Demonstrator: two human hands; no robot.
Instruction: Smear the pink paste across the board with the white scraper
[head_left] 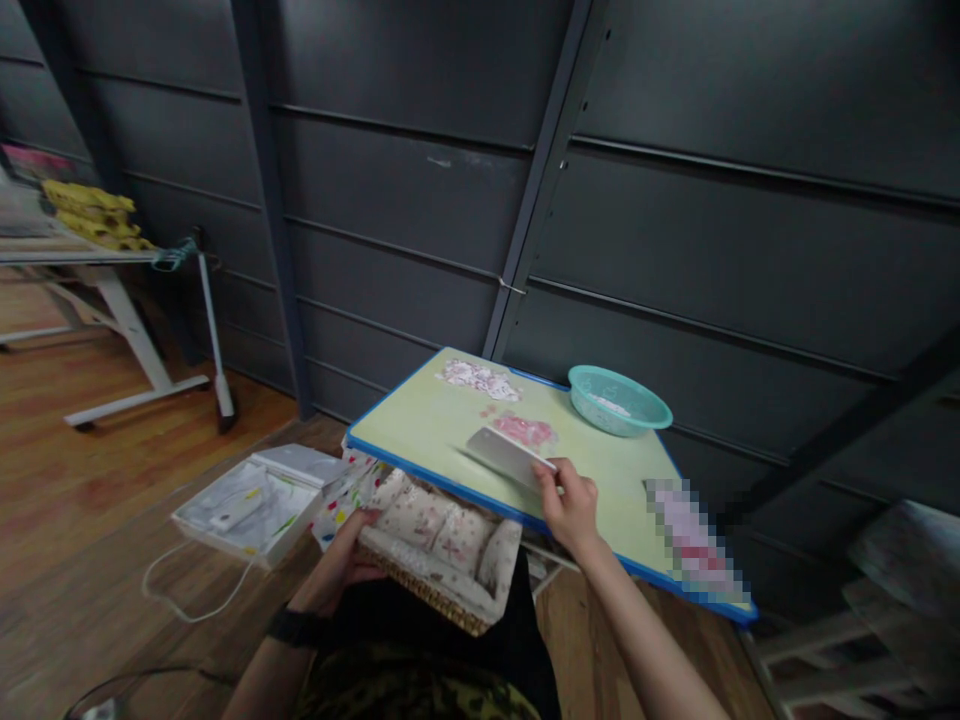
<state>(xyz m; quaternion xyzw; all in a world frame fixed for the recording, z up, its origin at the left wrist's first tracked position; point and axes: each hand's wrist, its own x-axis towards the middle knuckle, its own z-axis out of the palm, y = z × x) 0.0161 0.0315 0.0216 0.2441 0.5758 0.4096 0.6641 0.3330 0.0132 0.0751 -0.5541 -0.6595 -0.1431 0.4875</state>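
Right hand (568,500): fingers clamped on 1 smooth, flat, pale rectangular panel (504,455), tilted over yellow table (409,420), long axis pointing far-left. Left hand (354,553): fingers clamped on cloth-lined woven basket (427,566), long axis slanting near-right.

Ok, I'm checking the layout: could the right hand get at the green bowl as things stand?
Likely yes: only bare tabletop shows between the right hand and the bowl. But the hand holds a flat piece, so it would probably need to put that down first to grip.
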